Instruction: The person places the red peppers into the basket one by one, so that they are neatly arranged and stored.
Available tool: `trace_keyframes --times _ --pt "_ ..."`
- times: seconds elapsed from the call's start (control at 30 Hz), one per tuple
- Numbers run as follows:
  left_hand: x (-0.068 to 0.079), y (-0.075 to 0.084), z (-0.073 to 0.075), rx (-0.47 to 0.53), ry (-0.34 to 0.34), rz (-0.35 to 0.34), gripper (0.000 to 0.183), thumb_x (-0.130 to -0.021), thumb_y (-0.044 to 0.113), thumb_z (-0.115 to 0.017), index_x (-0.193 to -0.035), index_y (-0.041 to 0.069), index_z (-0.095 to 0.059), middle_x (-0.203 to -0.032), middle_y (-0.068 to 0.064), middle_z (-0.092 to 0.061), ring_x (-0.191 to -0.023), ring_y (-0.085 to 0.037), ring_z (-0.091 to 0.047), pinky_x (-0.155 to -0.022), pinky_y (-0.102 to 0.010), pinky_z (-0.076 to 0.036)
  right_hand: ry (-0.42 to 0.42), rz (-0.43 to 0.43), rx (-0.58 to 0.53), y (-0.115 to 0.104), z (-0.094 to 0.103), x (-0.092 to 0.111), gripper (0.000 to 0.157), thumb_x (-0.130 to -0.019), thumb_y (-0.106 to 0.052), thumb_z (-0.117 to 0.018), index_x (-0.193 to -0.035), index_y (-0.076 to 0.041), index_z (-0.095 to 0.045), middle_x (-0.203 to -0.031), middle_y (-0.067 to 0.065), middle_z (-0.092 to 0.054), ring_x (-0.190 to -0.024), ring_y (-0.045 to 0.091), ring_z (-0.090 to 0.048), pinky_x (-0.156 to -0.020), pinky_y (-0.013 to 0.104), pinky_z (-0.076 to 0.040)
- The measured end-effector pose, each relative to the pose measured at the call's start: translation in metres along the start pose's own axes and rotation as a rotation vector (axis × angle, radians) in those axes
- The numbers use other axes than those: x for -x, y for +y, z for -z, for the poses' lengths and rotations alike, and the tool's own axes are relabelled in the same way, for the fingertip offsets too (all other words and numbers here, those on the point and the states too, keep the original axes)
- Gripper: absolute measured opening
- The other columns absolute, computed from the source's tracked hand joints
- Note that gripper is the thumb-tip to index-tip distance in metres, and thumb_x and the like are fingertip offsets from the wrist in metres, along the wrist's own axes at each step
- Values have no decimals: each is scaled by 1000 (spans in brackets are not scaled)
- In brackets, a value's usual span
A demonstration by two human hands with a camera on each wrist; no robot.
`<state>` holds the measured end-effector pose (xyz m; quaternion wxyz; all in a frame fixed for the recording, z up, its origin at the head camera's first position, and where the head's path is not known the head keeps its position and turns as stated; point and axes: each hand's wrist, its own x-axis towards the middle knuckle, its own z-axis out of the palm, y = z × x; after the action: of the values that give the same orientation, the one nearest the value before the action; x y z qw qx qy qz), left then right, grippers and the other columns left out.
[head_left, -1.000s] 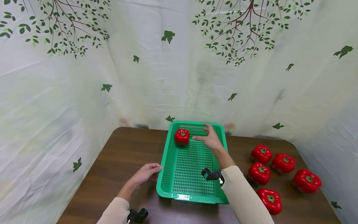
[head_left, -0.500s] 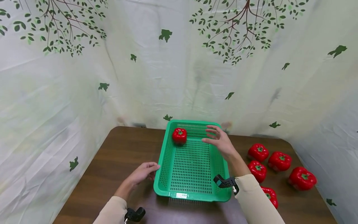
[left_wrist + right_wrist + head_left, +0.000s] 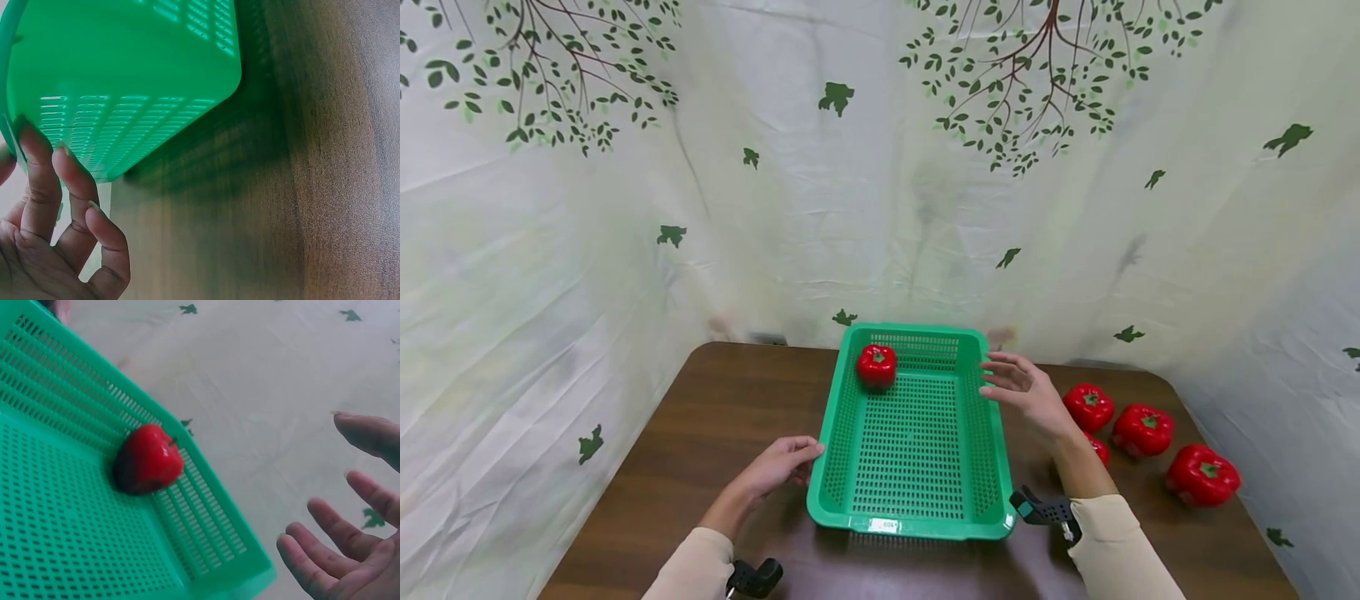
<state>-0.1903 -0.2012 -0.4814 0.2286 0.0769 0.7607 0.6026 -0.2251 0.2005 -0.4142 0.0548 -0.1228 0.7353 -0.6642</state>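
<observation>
A green perforated plastic basket point(image 3: 917, 528) stands on the table, with one red bell pepper point(image 3: 876, 367) in its back left corner. My left hand point(image 3: 778, 464) pinches the basket's left rim between thumb and index finger, its other fingers loosely bent beside the outer wall. Fingers spread and holding nothing, my right hand point(image 3: 1030, 396) is at the basket's back right rim. In the right wrist view, the same pepper point(image 3: 150, 459) leans against the slotted end wall, apart from my right hand point(image 3: 350, 556).
Several red bell peppers lie on the right of the brown table point(image 3: 745, 383), among them a back one point(image 3: 1089, 407), a middle one point(image 3: 1142, 430) and a far right one point(image 3: 1203, 475). My right forearm covers part of the group. A leaf-printed cloth point(image 3: 880, 208) hangs behind.
My right hand has moved right, from over the basket to its right rim, towards the loose peppers. My left hand stays at the left rim, and the pepper in the basket stays put.
</observation>
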Motion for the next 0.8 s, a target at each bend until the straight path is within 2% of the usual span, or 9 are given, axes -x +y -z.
trace_keyframes --times 0.17,0.23,0.37,0.47,0.6,0.8 --pt "0 1 0 -3 0 1 35 -100 27 -52 -102 -7 -61 -78 0 -61 -72 -17 -58 -71 -37 -47 58 -36 2 2 9 12 58 -91 -16 -67 -140 -3 -40 -138 21 -48 -127 42 -46 -100 47 -42" --pt "0 1 0 -5 -4 -5 35 -100 27 -52 -103 -7 -61 -79 -1 -61 -72 -17 -58 -71 -37 -48 76 -45 12 3 14 16 59 -91 -19 -68 -140 -4 -40 -139 20 -48 -127 39 -47 -100 50 -41" --pt "0 2 -2 -12 -5 -10 36 -100 27 -53 -104 -7 -61 -80 -1 -61 -72 -18 -58 -72 -38 -48 94 -56 36 5 23 23 58 -91 -20 -68 -140 -6 -40 -138 19 -48 -122 25 -53 -95 37 -47" --pt "1 4 -2 -14 1 -7 36 -100 27 -52 -104 -8 -60 -79 -1 -60 -72 -18 -57 -71 -37 -48 93 -51 30 7 28 26 51 -92 -17 -67 -137 -8 -44 -132 10 -55 -116 14 -56 -91 28 -48" --pt "1 6 -1 -13 0 4 37 -100 26 -51 -105 -9 -60 -79 -1 -60 -71 -17 -57 -69 -35 -47 69 -41 17 8 33 28 46 -92 -15 -66 -133 -11 -48 -124 -1 -59 -115 13 -56 -90 24 -47" --pt "2 5 0 -10 4 16 37 -100 27 -51 -108 -8 -60 -81 -1 -61 -72 -17 -58 -71 -36 -48 86 -24 20 12 41 33 44 -92 -12 -65 -133 -11 -48 -124 -2 -59 -113 12 -57 -89 22 -47"
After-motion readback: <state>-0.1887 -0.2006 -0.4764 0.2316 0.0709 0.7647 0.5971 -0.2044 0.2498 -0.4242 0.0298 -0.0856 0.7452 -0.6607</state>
